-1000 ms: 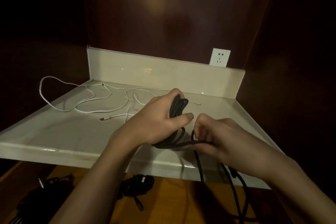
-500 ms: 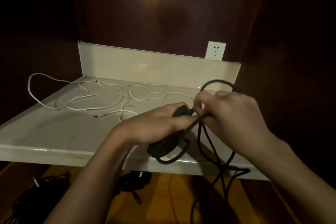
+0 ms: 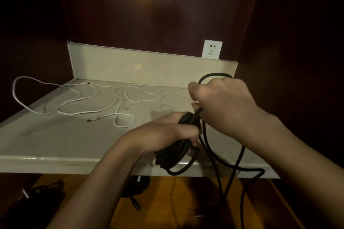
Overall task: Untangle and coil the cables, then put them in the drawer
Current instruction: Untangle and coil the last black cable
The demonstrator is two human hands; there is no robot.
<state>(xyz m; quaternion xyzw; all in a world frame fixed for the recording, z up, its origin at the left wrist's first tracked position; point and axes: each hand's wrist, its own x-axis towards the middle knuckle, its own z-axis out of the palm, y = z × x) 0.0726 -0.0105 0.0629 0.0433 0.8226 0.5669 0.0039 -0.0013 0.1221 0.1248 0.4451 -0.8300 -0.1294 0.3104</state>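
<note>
Black braided cable (image 3: 174, 151), partly coiled, sits bunched in the left hand (image 3: 163, 135) at the pale shelf's front edge (image 3: 55, 163); the right hand (image 3: 221, 102) pinches a loose strand just above. Loose white cable (image 3: 74, 112) sprawls across the left side, one loop overhanging the left edge.

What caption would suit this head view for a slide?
Left hand holds a black coil while right hand loops more black cable on; white cable lies loose on the shelf.

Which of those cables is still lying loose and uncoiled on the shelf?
The thin white cable, sprawled in loose loops across the shelf. The thick black cable is partly bundled in the left hand.
</note>
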